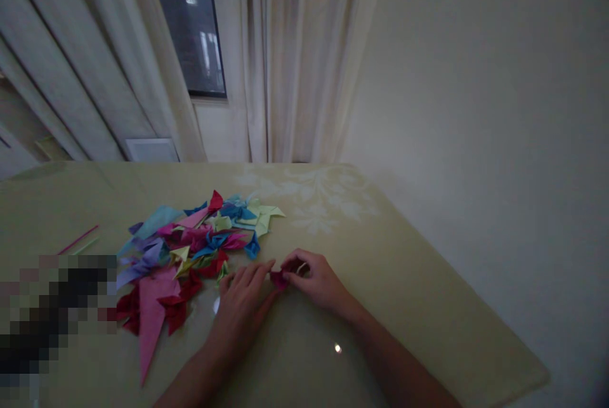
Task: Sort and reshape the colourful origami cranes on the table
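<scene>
A small folded piece of dark pink paper (278,279) lies on the yellow-green table (380,256) between my two hands. My left hand (242,300) rests on the table with its fingers stretched toward the paper, the fingertips touching its left edge. My right hand (314,280) has its fingers curled and pinched on the paper's right side. Just left of my hands sits a heap of folded origami pieces (195,243) in blue, purple, pink, red and pale green.
A long pink paper point (152,316) and red pieces (176,306) lie at the front of the heap. Two thin sticks (78,240) lie further left. The table's right edge (476,306) runs diagonally along the wall. Curtains (290,52) and a dark window (190,21) stand behind.
</scene>
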Available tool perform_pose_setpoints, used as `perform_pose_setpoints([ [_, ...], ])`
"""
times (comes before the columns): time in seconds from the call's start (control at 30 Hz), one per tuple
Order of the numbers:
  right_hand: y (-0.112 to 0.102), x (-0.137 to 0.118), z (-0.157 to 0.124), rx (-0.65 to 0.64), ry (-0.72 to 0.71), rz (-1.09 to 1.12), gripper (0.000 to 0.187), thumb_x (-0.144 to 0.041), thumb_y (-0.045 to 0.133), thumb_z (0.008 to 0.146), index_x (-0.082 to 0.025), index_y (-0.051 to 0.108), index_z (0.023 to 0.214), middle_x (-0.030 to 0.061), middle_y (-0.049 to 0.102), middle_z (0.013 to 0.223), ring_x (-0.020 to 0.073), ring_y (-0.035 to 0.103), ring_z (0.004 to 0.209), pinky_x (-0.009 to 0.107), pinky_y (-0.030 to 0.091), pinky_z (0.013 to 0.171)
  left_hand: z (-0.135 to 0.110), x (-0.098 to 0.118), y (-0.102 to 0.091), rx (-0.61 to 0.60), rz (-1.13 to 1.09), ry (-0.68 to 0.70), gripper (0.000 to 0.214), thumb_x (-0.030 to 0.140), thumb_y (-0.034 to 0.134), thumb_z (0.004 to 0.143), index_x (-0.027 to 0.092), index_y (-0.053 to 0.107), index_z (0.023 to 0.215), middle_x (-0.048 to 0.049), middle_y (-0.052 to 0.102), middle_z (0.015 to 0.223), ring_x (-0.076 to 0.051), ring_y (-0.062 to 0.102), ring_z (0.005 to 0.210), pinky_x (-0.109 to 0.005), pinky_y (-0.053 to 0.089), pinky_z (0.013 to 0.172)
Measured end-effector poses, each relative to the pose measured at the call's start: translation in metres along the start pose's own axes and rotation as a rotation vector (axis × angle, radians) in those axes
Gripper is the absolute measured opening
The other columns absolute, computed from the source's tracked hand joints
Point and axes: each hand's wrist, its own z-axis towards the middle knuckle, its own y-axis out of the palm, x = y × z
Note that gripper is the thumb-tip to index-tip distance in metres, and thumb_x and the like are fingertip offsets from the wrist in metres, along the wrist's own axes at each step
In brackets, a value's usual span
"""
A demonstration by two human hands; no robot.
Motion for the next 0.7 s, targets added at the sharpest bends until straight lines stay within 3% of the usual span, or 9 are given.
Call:
perform_pose_setpoints([
  [0.2,0.003,-0.004,0.000,0.035,-0.028,0.118,0.015,-0.031,0.077,0.087,-0.020,0.075,0.097,0.0022,0.075,0.085,0.0170,0.069,0.079,0.027,0.050,0.071,0.004,0.010,-0.008,0.049,-0.251,0.004,0.017,0.031,0.064,0.099,0.029,0.069,0.116,-0.0032,0.076,0.107,-0.025,0.070,0.100,-0.039,0.049,0.088],
  [0.37,0.005,-0.001,0.000,0.030,-0.005,0.140,0.018,-0.034,0.076,0.088,-0.020,0.075,0.098,0.0040,0.077,0.090,0.0192,0.072,0.084,0.030,0.054,0.075,0.005,0.010,-0.010,0.118,-0.260,0.007,0.022,0.038,0.061,0.101,0.027,0.069,0.119,-0.0057,0.076,0.110,-0.027,0.069,0.105,-0.040,0.050,0.092],
  [0.47,0.000,0.000,0.002,0.154,0.016,0.061,0.017,-0.035,0.073,0.089,-0.020,0.075,0.097,0.0044,0.077,0.088,0.0177,0.069,0.076,0.027,0.051,0.068,0.006,0.006,-0.013,0.179,-0.039,-0.120,0.030,0.039,0.059,0.102,0.027,0.068,0.128,-0.0099,0.072,0.127,-0.034,0.062,0.119,-0.052,0.045,0.102],
  [0.57,-0.012,0.002,0.007,0.330,0.020,0.003,0.018,-0.035,0.071,0.089,-0.019,0.075,0.094,0.0047,0.075,0.086,0.0156,0.062,0.066,0.026,0.046,0.061,0.007,-0.004,-0.013,0.179,0.131,-0.229,0.038,0.035,0.058,0.100,0.024,0.064,0.136,-0.0141,0.065,0.140,-0.040,0.055,0.125,-0.062,0.044,0.101],
  [0.7,-0.033,0.010,0.012,0.475,0.003,-0.097,0.021,-0.038,0.068,0.089,-0.019,0.074,0.094,0.0050,0.074,0.083,0.0152,0.056,0.060,0.026,0.043,0.057,0.007,-0.016,-0.006,0.156,0.032,-0.138,0.044,0.017,0.052,0.096,0.023,0.061,0.139,-0.0135,0.061,0.138,-0.035,0.055,0.125,-0.056,0.049,0.105],
])
